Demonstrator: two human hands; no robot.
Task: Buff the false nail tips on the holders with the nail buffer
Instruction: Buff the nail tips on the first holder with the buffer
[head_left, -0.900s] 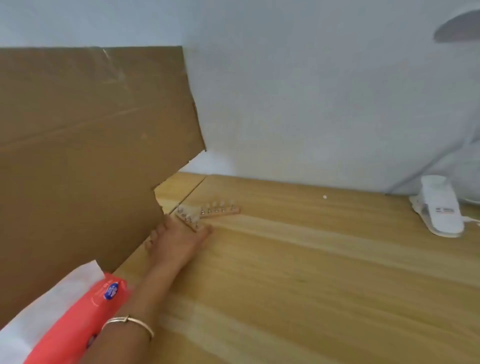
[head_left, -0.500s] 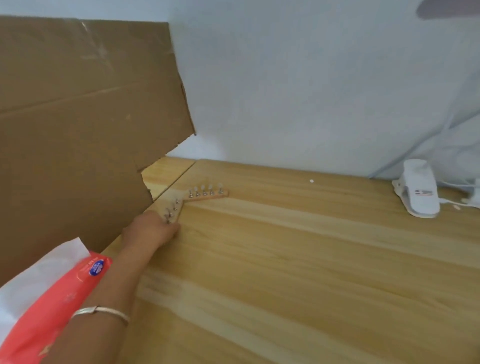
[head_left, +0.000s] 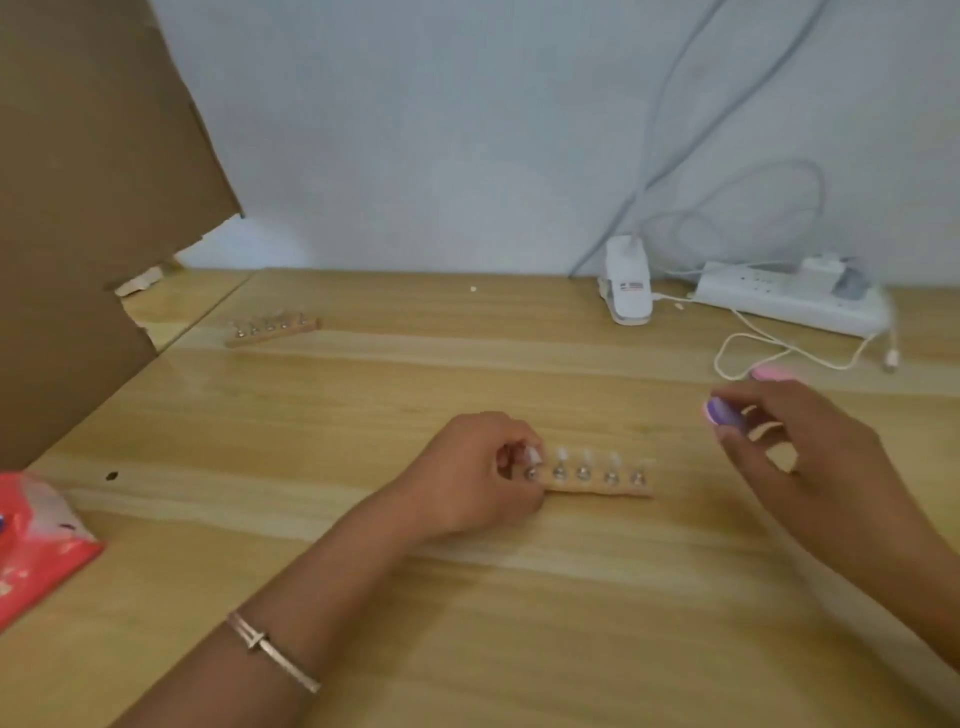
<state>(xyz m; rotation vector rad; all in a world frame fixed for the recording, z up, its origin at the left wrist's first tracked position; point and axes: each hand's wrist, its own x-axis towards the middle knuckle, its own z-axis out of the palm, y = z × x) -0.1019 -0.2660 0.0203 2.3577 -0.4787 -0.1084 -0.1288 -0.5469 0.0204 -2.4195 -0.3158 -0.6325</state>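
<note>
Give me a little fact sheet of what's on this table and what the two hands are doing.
Left hand: grips the near holder's left end
Right hand: holds the nail buffer, apart from the nail tips
Far holder: by the cardboard, untouched
Also there: power strip, red packet

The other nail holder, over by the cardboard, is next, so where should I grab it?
Probably pinch the far holder by its wooden bar at the right end, coming in from the right. The pegs carrying the tips stand along its top, and the cardboard crowds its left end.
</note>
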